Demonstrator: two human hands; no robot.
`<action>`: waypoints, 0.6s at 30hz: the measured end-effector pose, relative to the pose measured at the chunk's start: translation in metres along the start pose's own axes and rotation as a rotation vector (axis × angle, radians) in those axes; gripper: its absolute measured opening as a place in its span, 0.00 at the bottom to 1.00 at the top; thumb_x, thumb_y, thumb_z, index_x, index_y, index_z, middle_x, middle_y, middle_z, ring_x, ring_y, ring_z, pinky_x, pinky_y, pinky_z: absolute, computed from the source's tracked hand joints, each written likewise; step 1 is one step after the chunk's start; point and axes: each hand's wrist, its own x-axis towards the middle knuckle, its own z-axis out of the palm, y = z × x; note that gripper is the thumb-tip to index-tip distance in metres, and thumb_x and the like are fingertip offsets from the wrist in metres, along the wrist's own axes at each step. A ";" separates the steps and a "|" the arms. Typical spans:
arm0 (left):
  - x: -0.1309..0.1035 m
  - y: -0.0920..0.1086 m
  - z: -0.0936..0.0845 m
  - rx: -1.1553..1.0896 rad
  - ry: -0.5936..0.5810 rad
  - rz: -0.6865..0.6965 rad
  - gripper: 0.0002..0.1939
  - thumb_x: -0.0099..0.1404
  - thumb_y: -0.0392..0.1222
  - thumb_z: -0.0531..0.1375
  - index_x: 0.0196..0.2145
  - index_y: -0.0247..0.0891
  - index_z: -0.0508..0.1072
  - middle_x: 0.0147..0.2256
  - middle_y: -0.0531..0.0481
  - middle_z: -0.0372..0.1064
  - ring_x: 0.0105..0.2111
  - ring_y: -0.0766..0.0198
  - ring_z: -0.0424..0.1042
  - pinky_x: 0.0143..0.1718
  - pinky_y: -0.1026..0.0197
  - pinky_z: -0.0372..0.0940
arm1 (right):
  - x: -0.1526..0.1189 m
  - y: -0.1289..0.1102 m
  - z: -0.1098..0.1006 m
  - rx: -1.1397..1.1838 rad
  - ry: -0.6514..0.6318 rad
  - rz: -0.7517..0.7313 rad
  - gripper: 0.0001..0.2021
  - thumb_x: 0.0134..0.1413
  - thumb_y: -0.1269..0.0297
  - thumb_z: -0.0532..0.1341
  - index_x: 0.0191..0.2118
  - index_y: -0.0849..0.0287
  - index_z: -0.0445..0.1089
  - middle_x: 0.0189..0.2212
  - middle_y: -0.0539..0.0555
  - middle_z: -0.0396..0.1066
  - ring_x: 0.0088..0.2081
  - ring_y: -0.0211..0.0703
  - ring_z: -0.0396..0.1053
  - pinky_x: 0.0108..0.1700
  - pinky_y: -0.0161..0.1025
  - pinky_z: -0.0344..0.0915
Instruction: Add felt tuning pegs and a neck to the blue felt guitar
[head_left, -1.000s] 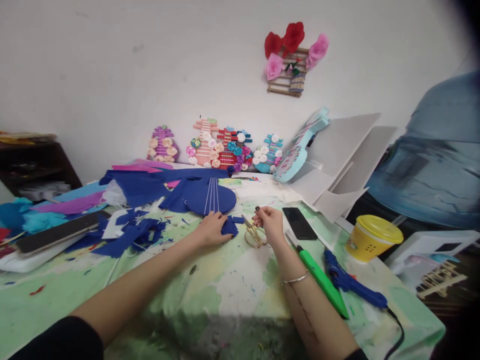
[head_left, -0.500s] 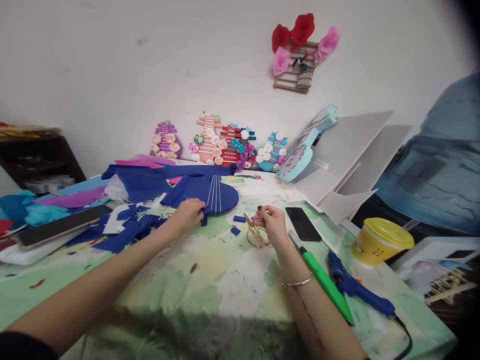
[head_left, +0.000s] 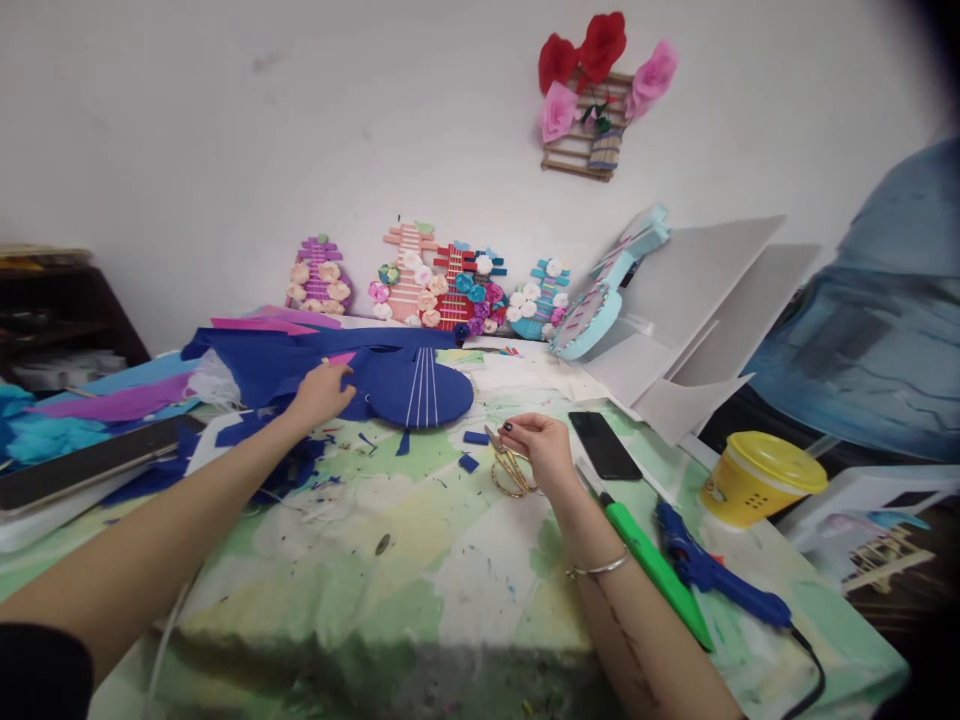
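My left hand (head_left: 324, 392) reaches over the blue sheets (head_left: 277, 362) left of a round blue piece (head_left: 442, 392) with white strings; its fingers are apart and hold nothing visible. The round piece lies flat. At centre right, my right hand (head_left: 534, 442) has thumb and finger pinched together; whatever is between them is too small to make out. Gold-handled scissors (head_left: 510, 478) lie beside and partly behind its fingers. Two small blue pieces, one at the back (head_left: 475, 437) and one nearer (head_left: 469, 463), rest left of the scissors.
A black phone (head_left: 604, 446), a green-handled knife (head_left: 656, 570), a blue glue gun (head_left: 720, 580) and a yellow tub (head_left: 763, 478) are at the right. Blue scraps and a dark flat device (head_left: 90, 462) lie left. Decorated instrument shapes (head_left: 409, 280) stand by the wall.
My left hand has moved left and back, off the lower edge of the blue piece, and its fingers have opened. Scraps near it have shifted left. My right hand stays pinched by the scissors.
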 end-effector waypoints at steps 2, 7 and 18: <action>0.007 0.010 0.010 -0.073 -0.018 -0.131 0.18 0.56 0.45 0.57 0.39 0.27 0.70 0.43 0.28 0.71 0.49 0.38 0.68 0.49 0.45 0.60 | 0.002 0.001 -0.001 -0.029 0.015 -0.008 0.10 0.32 0.65 0.70 0.21 0.63 0.70 0.16 0.53 0.73 0.19 0.40 0.72 0.24 0.34 0.71; 0.015 0.028 0.035 -0.378 -0.154 -0.403 0.17 0.50 0.50 0.64 0.25 0.32 0.68 0.21 0.39 0.71 0.28 0.45 0.75 0.30 0.52 0.67 | 0.004 0.002 -0.002 -0.071 0.029 -0.064 0.14 0.36 0.60 0.69 0.18 0.60 0.63 0.10 0.47 0.66 0.10 0.30 0.59 0.10 0.27 0.52; -0.013 0.055 0.023 -1.039 0.061 -0.492 0.14 0.48 0.34 0.67 0.30 0.35 0.65 0.24 0.51 0.69 0.23 0.65 0.71 0.28 0.60 0.70 | 0.006 0.007 -0.004 -0.093 0.014 -0.026 0.13 0.34 0.63 0.70 0.19 0.61 0.63 0.15 0.54 0.72 0.16 0.38 0.69 0.17 0.31 0.65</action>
